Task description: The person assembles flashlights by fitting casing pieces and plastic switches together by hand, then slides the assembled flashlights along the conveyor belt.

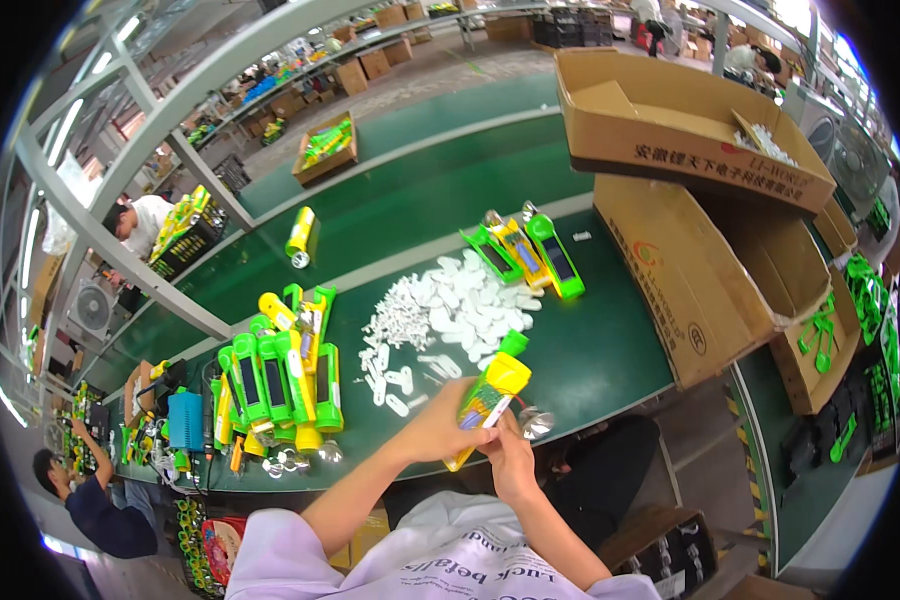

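My left hand [438, 422] is wrapped round a yellow and green flashlight body [508, 375], held tilted above the table's near edge. Its side is open, and a circuit board with wires shows inside. My right hand [511, 462] is closed against the lower part of the same body, its fingertips partly hidden. A round shiny lamp reflector [536, 423] hangs beside the right hand, apparently on a red wire. Just beyond my hands lies a heap of white plastic pieces [475, 305], with small white parts [398, 312] to its left.
Several green and yellow flashlights [280, 380] are piled at the left, and a few more [530, 252] lie beyond the white heap. One flashlight [301, 236] rests on the green conveyor [400, 190]. Large cardboard boxes [670, 270] stand at the right. Co-workers sit at the far left.
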